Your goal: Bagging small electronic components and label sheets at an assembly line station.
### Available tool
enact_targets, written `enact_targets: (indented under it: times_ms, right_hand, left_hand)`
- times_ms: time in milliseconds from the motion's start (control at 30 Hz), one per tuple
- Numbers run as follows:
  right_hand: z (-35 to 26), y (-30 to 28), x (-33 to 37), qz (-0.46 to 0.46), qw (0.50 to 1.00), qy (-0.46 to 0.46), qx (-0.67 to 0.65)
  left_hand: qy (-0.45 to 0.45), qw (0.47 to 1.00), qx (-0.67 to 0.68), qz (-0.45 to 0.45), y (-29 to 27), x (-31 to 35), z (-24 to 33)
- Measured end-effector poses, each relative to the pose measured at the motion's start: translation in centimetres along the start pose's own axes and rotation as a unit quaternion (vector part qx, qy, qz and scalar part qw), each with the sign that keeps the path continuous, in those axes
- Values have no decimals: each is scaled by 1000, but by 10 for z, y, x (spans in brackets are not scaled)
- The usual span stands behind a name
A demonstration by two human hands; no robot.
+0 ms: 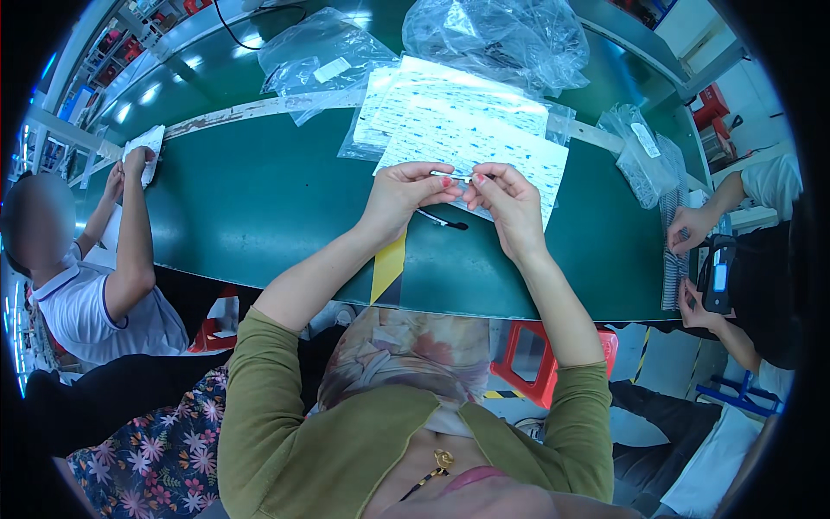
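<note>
My left hand [406, 197] and my right hand [510, 206] meet over the sheets, both closed in a pinch. Between the fingertips is a thin dark piece with a small white part [468, 179], too small to name. A short black cable [443, 221] with a pale band and a thicker black end hangs out below my left hand. Whether it joins the piece at my fingertips is hidden by the fingers. Just beyond and under my hands lie white sheets with rows of small blue marks [484, 138].
Clear plastic bags [497, 43] lie at the far side of the green table [285, 199]; another bag [644, 156] is at the right. Yellow-black tape [389, 270] marks the near edge. Co-workers' hands work at the left and right. A red stool [527, 363] stands below.
</note>
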State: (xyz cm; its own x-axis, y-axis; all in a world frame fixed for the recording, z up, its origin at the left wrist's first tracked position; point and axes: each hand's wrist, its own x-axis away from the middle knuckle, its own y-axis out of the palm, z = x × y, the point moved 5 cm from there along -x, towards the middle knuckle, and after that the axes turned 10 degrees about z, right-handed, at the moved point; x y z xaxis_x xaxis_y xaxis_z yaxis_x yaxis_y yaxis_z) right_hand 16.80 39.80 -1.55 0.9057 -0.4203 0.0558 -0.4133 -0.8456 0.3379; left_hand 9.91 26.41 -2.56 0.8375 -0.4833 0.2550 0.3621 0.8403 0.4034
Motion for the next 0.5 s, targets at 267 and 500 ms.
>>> enact_targets:
  times_ms: [267, 500]
  right_hand:
    - [0, 0, 3, -3, 1000, -1, 17]
    - [-2, 1, 5, -3, 999, -30, 31]
  left_hand:
    - [18, 1000, -22, -13, 2, 4, 0]
    - [29, 999, -39, -16, 3, 5, 1]
